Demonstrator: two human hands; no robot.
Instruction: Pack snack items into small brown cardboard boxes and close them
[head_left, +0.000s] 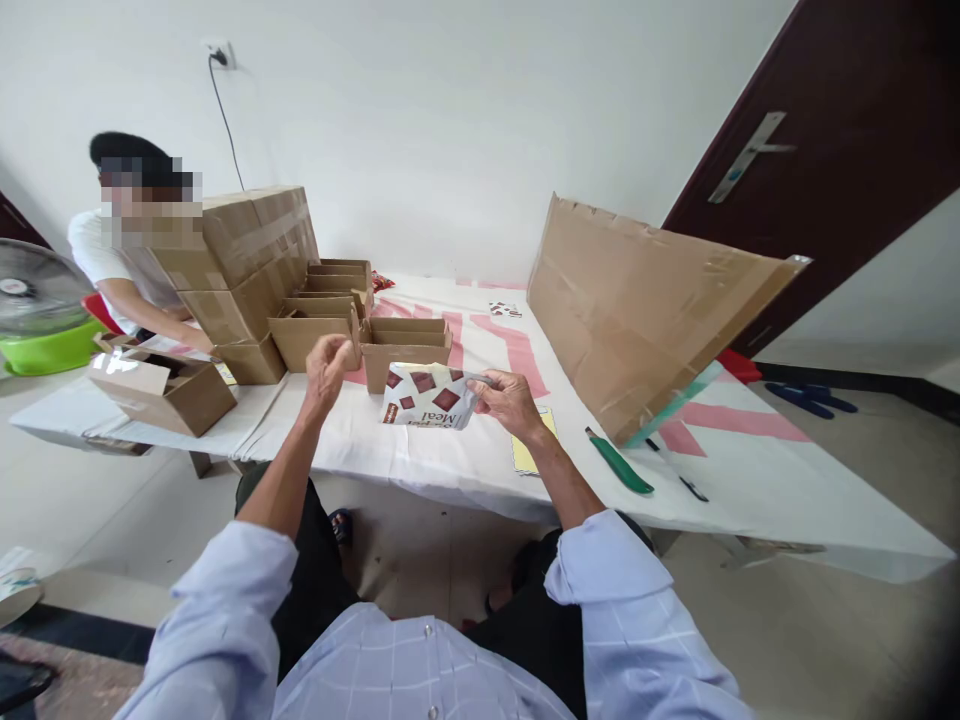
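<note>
Pouch [427, 397] held just above surface [750, 470], near open box [405, 345]. Right hand [510, 400] fingers pinch its right edge. Left hand [328, 370] fingers curled closed, apart from pouch. Likely light, limp, slick film: best pinched at edge seams.

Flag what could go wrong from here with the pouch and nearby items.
The pouch is pinched at one edge by the right hand alone, the left hand off it, so it may slip. The green-handled tool lies near the front edge of the table beside the right forearm; a sweep could knock it off. The tilted cardboard sheet might topple.
</note>
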